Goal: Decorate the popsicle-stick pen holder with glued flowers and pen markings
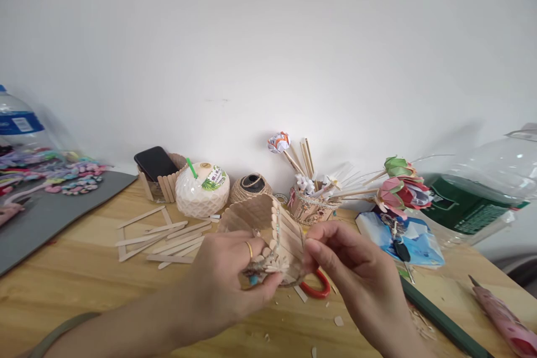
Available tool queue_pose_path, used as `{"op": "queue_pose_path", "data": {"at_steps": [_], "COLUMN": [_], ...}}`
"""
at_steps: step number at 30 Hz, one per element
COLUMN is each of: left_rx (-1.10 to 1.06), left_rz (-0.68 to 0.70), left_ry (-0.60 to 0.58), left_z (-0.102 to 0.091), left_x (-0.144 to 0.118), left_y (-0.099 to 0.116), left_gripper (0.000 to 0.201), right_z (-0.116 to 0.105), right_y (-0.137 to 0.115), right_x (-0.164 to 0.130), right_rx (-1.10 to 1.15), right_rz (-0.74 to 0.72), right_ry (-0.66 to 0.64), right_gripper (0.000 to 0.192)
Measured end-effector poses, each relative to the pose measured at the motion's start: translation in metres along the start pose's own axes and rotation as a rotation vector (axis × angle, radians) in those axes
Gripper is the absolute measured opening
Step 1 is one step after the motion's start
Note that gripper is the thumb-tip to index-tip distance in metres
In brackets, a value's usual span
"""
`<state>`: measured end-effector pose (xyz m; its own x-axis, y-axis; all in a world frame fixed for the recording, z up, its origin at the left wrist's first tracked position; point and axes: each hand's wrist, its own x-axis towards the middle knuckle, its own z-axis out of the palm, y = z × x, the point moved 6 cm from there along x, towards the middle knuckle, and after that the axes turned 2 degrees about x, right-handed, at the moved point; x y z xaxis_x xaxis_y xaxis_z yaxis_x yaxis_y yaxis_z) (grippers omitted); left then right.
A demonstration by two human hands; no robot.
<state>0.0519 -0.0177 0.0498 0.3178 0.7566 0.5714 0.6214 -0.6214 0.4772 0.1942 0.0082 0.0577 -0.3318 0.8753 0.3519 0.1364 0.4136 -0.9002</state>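
Your two hands meet at lower centre of the frame over the wooden tabletop (71, 285), both closed on a small craft-stick holder (268, 232) lifted clear of the surface. Your left hand (229, 285), a ring on one finger, wraps the holder's underside and near wall; your right hand (356, 274) pinches its right edge with fingertips drawn narrow. The holder tilts, its open mouth facing up and left, and what lies inside cannot be made out.

Just beneath your hands, red-handled scissors (319, 290) lie on the tabletop, partly hidden by your right hand, with wood chips scattered near them. Left of centre, loose craft sticks (168, 238) lie spread flat. Behind them, against the white wall, a second stick-built holder (165, 185) carries a black phone (155, 162) leaning out of its top. Beside it stands a white coconut-shaped cup (201, 190) with a green straw, then a ball of twine (250, 186). Behind the raised holder, a decorated stick cup (308, 207) bristles with sticks and paper flowers (400, 184), which lean right. A blue tissue pack (403, 235) lies at right, a clear plastic bottle (482, 184) on its side beyond it. A grey mat (46, 218) with coloured paper pieces fills the left edge; a pink pen-like tool (503, 319) sits at lower right.
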Motion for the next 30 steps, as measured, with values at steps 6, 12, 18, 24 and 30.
{"op": "queue_pose_path", "data": {"at_steps": [6, 12, 18, 24, 30], "left_rx": [0.133, 0.145, 0.184, 0.210, 0.270], "left_rz": [0.204, 0.315, 0.315, 0.329, 0.342], "left_ry": [0.130, 0.207, 0.225, 0.247, 0.280], "left_z": [-0.003, -0.003, -0.001, 0.001, 0.004], "left_x": [-0.002, -0.007, -0.010, -0.011, -0.013], "left_y": [0.008, 0.013, 0.012, 0.013, 0.015], "left_gripper": [0.014, 0.013, 0.017, 0.018, 0.022], "right_z": [0.022, 0.038, 0.042, 0.042, 0.043], "right_y": [0.015, 0.032, 0.038, 0.040, 0.044], "right_x": [-0.007, -0.012, -0.012, -0.011, -0.008], "right_rx": [0.026, 0.192, 0.237, 0.251, 0.289], "right_rz": [0.302, 0.541, 0.573, 0.546, 0.553], "right_ry": [-0.263, -0.290, -0.237, -0.217, -0.177], "right_gripper": [0.031, 0.040, 0.038, 0.031, 0.021]}}
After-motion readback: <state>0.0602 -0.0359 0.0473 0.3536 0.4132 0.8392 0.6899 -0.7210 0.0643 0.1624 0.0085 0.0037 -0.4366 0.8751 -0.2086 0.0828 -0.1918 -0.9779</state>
